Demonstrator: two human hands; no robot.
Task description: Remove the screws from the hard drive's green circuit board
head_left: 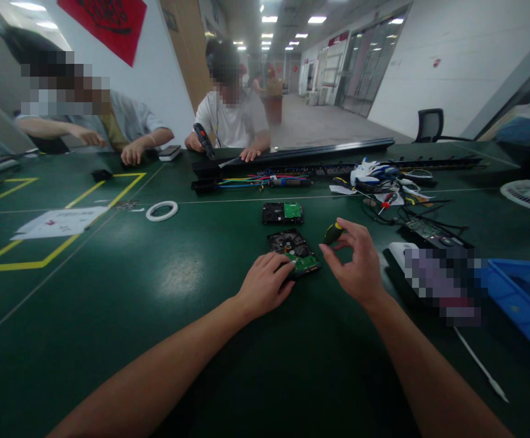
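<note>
My left hand grips the near edge of a hard drive that lies on the table, fingers over its green circuit board and thumb at its side. Between thumb and fingers my right hand holds a small screwdriver by its dark green and yellow handle. It is just right of the drive and raised above the table; its blade cannot be made out. A second hard drive with a green board lies flat just beyond the first, touched by neither hand.
A white ring and paper lie left. Coloured wires, gloves with tools and a circuit board lie beyond and right. A blue bin stands right. Two people sit opposite, one holding a power screwdriver.
</note>
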